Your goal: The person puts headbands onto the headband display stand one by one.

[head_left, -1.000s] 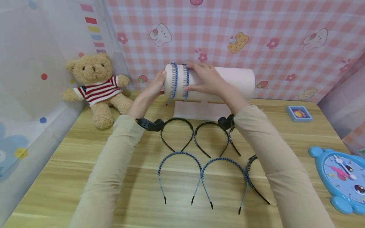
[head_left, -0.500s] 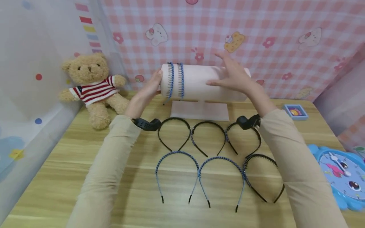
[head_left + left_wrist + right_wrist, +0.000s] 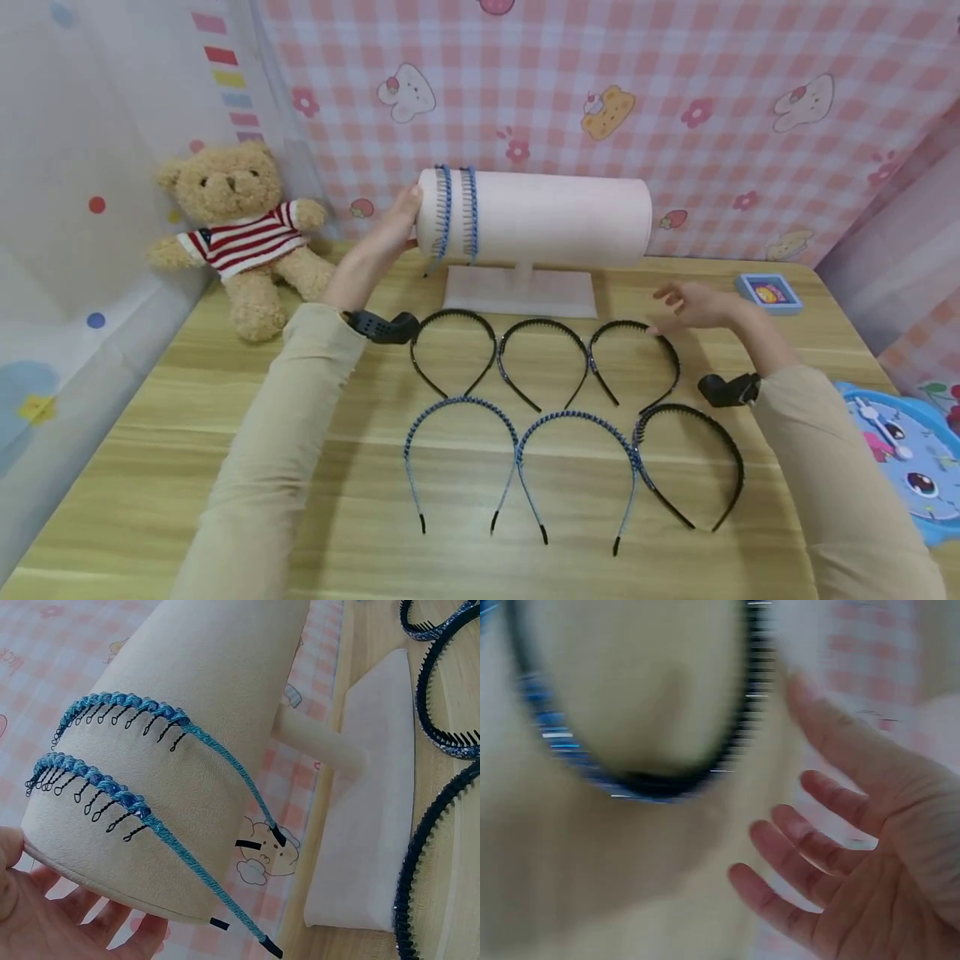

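A pale padded roll of a headband stand [image 3: 562,217] lies level on its post at the back of the table. Two blue braided headbands with wire teeth, an outer headband [image 3: 444,212] and an inner headband [image 3: 470,212], sit around its left part. My left hand [image 3: 382,233] holds the roll's left end; in the left wrist view its thumb is at the rim and its fingers [image 3: 105,922] lie against the end. Nothing is in my right hand [image 3: 697,304], which hovers with relaxed fingers near the far right black headband [image 3: 678,367].
Two blue headbands, a left one [image 3: 461,400] and a middle one [image 3: 573,414], lie in the front row beside a black headband [image 3: 738,458]. More black headbands lie behind. A teddy bear [image 3: 243,242] sits left; a small blue frame [image 3: 768,293] and blue clock [image 3: 922,467] are right.
My right hand has let go of the inner blue headband on the roll and moved right and down toward the black headbands. The left hand stays at the roll's end.
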{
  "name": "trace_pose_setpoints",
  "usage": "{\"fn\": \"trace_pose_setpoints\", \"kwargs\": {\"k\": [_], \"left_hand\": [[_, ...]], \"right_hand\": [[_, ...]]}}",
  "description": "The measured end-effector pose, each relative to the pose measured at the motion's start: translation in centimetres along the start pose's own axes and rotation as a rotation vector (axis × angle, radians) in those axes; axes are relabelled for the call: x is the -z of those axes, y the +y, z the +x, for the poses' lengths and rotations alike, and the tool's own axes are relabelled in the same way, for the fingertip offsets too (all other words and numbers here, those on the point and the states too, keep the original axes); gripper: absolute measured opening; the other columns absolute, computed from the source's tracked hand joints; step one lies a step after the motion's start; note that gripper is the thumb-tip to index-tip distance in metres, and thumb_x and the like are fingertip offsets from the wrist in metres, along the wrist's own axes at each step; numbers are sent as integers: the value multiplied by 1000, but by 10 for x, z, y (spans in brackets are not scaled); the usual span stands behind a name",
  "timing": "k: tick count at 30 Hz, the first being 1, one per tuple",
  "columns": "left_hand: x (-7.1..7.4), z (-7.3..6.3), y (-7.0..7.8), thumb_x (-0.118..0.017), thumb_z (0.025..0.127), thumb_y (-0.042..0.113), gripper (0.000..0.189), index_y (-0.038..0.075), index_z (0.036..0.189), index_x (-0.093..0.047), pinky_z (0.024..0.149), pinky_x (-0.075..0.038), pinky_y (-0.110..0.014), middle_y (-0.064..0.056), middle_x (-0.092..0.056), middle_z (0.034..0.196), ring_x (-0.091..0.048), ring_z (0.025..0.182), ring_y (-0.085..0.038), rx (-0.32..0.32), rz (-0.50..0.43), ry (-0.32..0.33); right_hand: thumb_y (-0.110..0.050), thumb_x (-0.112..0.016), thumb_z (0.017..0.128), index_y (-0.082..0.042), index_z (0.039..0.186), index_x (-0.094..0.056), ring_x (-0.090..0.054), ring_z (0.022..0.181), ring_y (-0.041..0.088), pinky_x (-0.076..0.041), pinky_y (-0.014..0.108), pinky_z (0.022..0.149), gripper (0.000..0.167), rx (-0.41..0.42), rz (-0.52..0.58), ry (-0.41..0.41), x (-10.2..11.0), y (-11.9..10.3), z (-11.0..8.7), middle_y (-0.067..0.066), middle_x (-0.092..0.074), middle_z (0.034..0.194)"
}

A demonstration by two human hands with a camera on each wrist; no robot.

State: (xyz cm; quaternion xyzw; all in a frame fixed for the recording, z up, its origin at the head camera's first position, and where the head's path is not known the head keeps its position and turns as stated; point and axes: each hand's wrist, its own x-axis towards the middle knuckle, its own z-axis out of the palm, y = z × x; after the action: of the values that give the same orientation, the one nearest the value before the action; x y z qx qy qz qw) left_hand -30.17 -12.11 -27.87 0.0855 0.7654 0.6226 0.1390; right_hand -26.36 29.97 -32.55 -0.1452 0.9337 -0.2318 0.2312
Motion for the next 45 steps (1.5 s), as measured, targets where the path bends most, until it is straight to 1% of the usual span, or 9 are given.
{"fn": "trace_pose_setpoints", "kwargs": {"k": [4, 8, 15, 18, 23, 29, 38, 42, 45], "left_hand": [[0, 2, -1, -13, 99, 43, 54, 25, 148, 2, 115, -18, -47, 0, 2, 155, -7, 142, -20, -4, -9, -5], [0, 2, -1, -13, 98, 45, 55, 26, 147, 2, 115, -18, -46, 0, 1, 155, -8, 142, -20, 1, -4, 0], [0, 0, -1, -14, 98, 46, 55, 27, 147, 2, 115, -18, -45, 1, 1, 155, -7, 142, -19, -10, -9, 8], [0, -1, -1, -13, 98, 46, 55, 27, 147, 2, 115, -17, -46, 1, 2, 155, -6, 142, -19, -15, -10, 5], [0, -1, 0, -13, 98, 46, 55, 27, 147, 2, 115, -17, -48, 1, 1, 155, -7, 142, -20, -16, -5, 3], [0, -1, -1, -14, 98, 47, 55, 27, 147, 0, 114, -19, -47, 0, -1, 155, -10, 141, -20, -20, -8, 8], [0, 0, -2, -14, 99, 44, 55, 24, 148, 1, 114, -20, -45, -1, -3, 155, -12, 141, -20, -9, -29, 13], [0, 0, -2, -14, 99, 43, 54, 24, 148, 1, 114, -20, -45, 0, -1, 155, -11, 141, -19, -8, -34, 14], [0, 0, -2, -15, 99, 43, 54, 24, 148, 0, 114, -21, -45, 0, -2, 155, -11, 141, -19, -7, -35, 17]], "right_hand": [[-26, -64, 85, 11, 121, -43, -58, 96, 33, -54, 40, 73, 56, -65, -5, -65, -21, 16, 2, 36, -48, 118], [-12, -60, 86, 15, 115, -45, -62, 80, 21, -57, 34, 64, 42, -71, 36, -62, -23, 23, 3, 39, -49, 114], [-7, -46, 91, 21, 126, -35, -52, 105, 46, -57, 36, 75, 46, -206, 123, -64, 11, 19, -10, 42, -38, 124], [-9, -45, 92, 22, 129, -29, -46, 111, 48, -56, 35, 78, 51, -274, 202, 28, 28, 14, -19, 41, -37, 125], [-16, -52, 89, 22, 124, -36, -64, 80, 27, -58, 34, 72, 55, -284, 251, 314, 42, -7, -26, 38, -44, 116], [-24, -62, 84, 14, 114, -53, -65, 53, 10, -56, 40, 72, 49, -251, 181, 586, 45, -48, -24, 36, -56, 111], [-29, -65, 83, 12, 114, -55, -59, 47, 2, -56, 23, 56, 52, -200, 218, 683, 47, -93, -20, 33, -58, 109], [-27, -63, 84, 12, 118, -51, -56, 45, -2, -57, 25, 61, 53, -194, 240, 682, 49, -98, -20, 31, -57, 108], [-26, -64, 85, 12, 120, -49, -56, 47, -3, -57, 26, 62, 54, -178, 291, 673, 51, -98, -19, 18, -59, 97]]}}
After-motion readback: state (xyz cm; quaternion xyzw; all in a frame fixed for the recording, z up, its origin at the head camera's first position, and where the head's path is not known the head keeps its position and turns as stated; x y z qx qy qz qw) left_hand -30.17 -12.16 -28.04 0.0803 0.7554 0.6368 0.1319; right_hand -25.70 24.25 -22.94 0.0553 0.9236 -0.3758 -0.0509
